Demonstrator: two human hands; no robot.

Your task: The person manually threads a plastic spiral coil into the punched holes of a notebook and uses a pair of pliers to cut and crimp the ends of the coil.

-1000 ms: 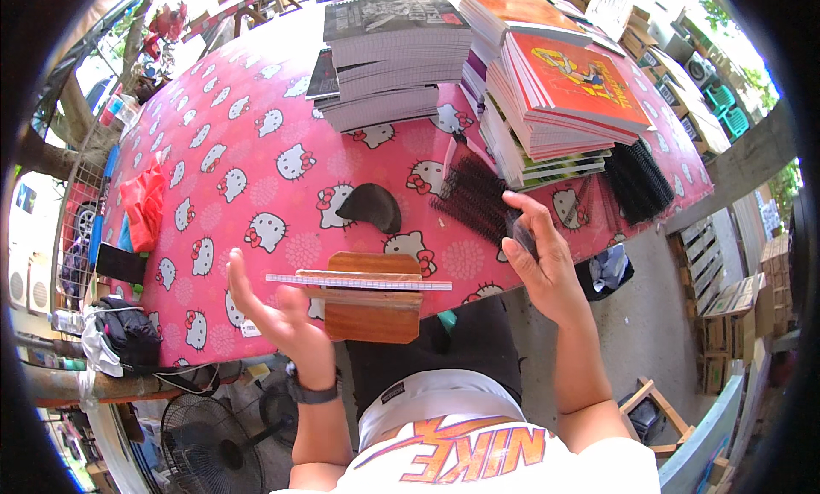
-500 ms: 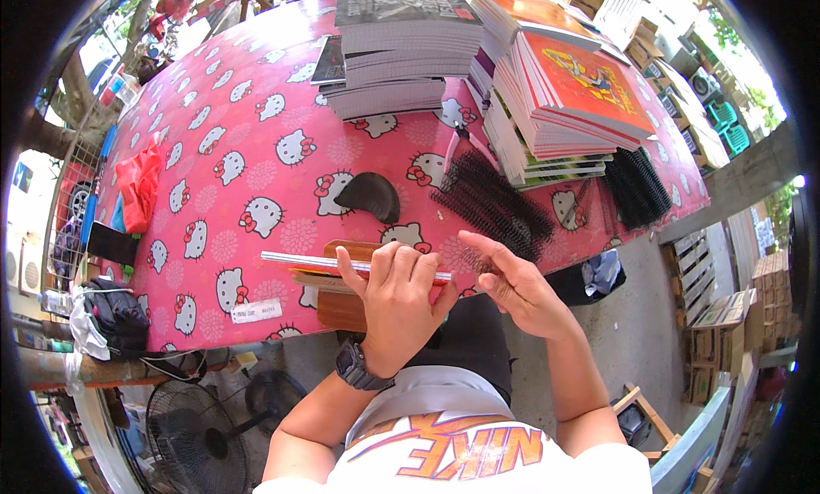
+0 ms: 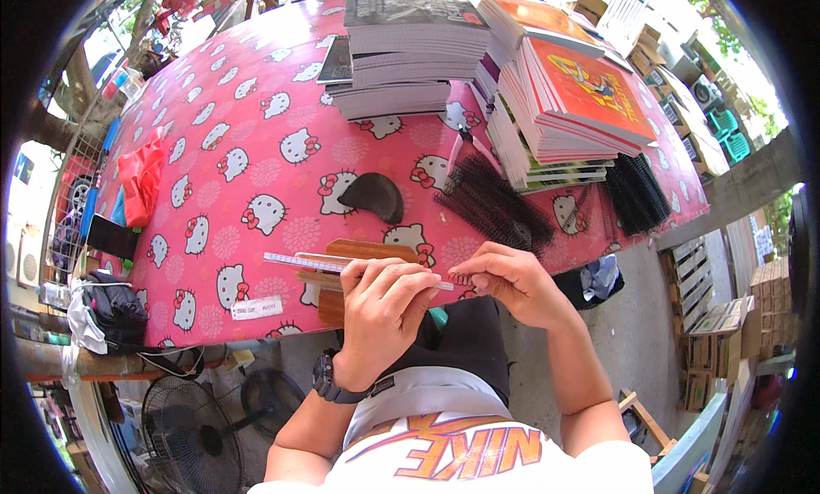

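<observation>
My left hand is closed around a thin notebook, standing with its edge up; a row of punched holes shows along that edge. At the notebook's right end my right hand pinches a dark spiral binding coil. The coil's tip is at the edge, though whether it is threaded into the holes is hidden by my fingers. Under the notebook lies a brown wooden board. Beyond it rests a black half-moon-shaped piece.
A loose bundle of black coils lies ahead right, with pink-handled pliers behind it and a second bundle further right. Stacks of grey-covered books and orange-covered books stand at the back. A red cloth sits left.
My right hand has come left and its fingers have closed in, bringing the coil to the notebook's end. The notebook has tipped so its punched edge shows more.
</observation>
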